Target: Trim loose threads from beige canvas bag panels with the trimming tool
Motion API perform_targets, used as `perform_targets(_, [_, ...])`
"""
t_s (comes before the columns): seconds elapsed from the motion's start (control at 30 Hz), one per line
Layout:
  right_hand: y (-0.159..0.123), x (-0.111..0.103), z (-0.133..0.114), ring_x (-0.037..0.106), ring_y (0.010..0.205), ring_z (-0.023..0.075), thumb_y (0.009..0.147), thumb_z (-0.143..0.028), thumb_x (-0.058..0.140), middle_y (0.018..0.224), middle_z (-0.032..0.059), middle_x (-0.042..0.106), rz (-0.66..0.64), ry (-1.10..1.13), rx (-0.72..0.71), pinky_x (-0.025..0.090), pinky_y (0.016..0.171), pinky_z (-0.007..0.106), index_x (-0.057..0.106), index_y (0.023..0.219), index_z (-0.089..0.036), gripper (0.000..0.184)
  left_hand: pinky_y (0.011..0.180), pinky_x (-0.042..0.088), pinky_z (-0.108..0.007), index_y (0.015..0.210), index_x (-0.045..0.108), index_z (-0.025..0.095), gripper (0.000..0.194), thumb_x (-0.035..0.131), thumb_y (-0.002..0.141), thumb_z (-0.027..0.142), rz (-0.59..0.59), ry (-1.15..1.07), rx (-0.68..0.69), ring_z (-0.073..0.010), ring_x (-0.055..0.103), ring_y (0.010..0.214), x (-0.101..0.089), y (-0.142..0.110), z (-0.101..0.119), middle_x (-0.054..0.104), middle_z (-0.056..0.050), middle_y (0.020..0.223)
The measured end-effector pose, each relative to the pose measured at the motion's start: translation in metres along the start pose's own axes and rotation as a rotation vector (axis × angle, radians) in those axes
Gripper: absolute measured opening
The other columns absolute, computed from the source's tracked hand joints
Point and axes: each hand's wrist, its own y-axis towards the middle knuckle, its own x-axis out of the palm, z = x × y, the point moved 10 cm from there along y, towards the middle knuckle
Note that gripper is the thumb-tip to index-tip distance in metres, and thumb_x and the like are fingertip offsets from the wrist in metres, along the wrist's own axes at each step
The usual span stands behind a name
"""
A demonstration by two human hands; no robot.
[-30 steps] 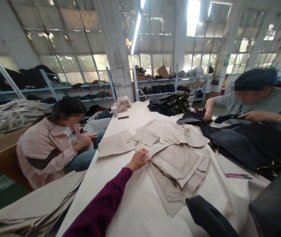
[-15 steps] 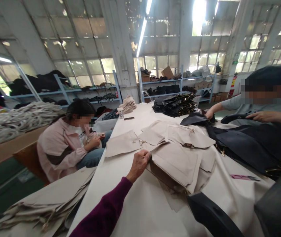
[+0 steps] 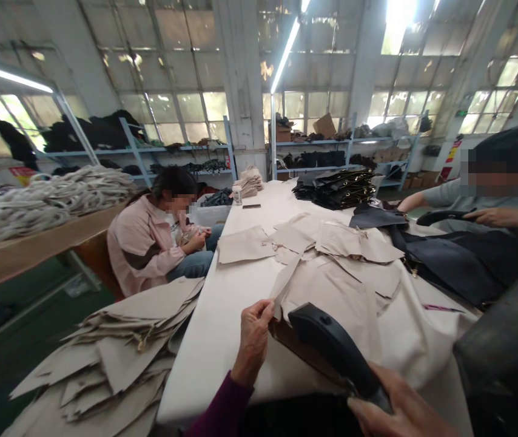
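Note:
My left hand [image 3: 253,341] pinches the left edge of a beige fabric bag piece [image 3: 320,286], holding that edge up off the table. Its fingers are pressed together on the cloth. In my right hand [image 3: 393,400], at the lower right, is a black curved hand tool [image 3: 334,343] with a broad blunt head, which lies over the front part of the bag piece. The tool's exact kind is not clear. Beyond the piece, other beige bag pieces [image 3: 245,244] lie spread and overlapping, some with small metal fittings.
A white table [image 3: 208,340] stretches away from me. Beige pieces [image 3: 122,358] are heaped at the left. One person [image 3: 143,243] sits at left; another [image 3: 450,203] at right handles black bags [image 3: 463,261]. A pink-handled tool [image 3: 441,308] and a thick grey tube [image 3: 500,328] are at right.
My right hand has come into view with the black tool, which moved up and left over the bag piece. My left hand now lifts the piece's edge. The view has shifted left.

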Motion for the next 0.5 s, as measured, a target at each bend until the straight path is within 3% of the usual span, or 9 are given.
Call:
perform_targets(0.1, [0.007,0.025,-0.014,0.054,0.045,0.0141,0.073,-0.031,0.051,0.046,-0.0070,0.052,-0.137,0.037,0.006,0.042,0.047,0.022,0.057,0.084,-0.020,0.016,0.057,0.037,-0.023,0.077,0.071,0.013,0.024,0.067,0.071,0.035,-0.026,-0.072,-0.008,-0.0116,0.049,0.056,0.002,-0.013,0.004,0.061,-0.001,0.060])
perform_targets(0.2, [0.013,0.032,-0.026,0.050,0.042,0.0115,0.080,-0.032,0.049,0.045,-0.0076,0.050,-0.138,0.082,-0.056,0.040,0.046,0.020,0.054,0.082,-0.019,0.015,0.060,0.038,-0.023,0.076,0.071,0.013,0.024,0.067,0.073,0.036,-0.057,-0.110,-0.017,-0.0127,0.051,0.061,0.008,-0.025,0.006,0.062,-0.001,0.063])
perform_targets(0.37, [0.021,0.026,-0.035,0.048,0.040,0.0103,0.084,-0.034,0.049,0.045,-0.0055,0.051,-0.117,0.143,-0.112,0.039,0.041,0.019,0.049,0.063,-0.019,0.026,0.052,0.034,-0.022,0.064,0.065,0.013,0.022,0.073,0.064,0.033,0.039,-0.313,-0.128,-0.0087,0.045,0.051,0.002,-0.032,-0.006,0.059,0.001,0.057])
perform_targets(0.5, [0.008,0.014,-0.028,0.054,0.047,0.0120,0.086,-0.037,0.047,0.048,-0.0046,0.055,-0.095,0.090,-0.065,0.045,0.050,0.020,0.050,0.068,-0.020,0.025,0.052,0.034,-0.021,0.062,0.063,0.012,0.021,0.074,0.062,0.030,0.065,-0.369,-0.139,-0.0078,0.044,0.050,-0.005,-0.029,-0.012,0.057,0.002,0.056])
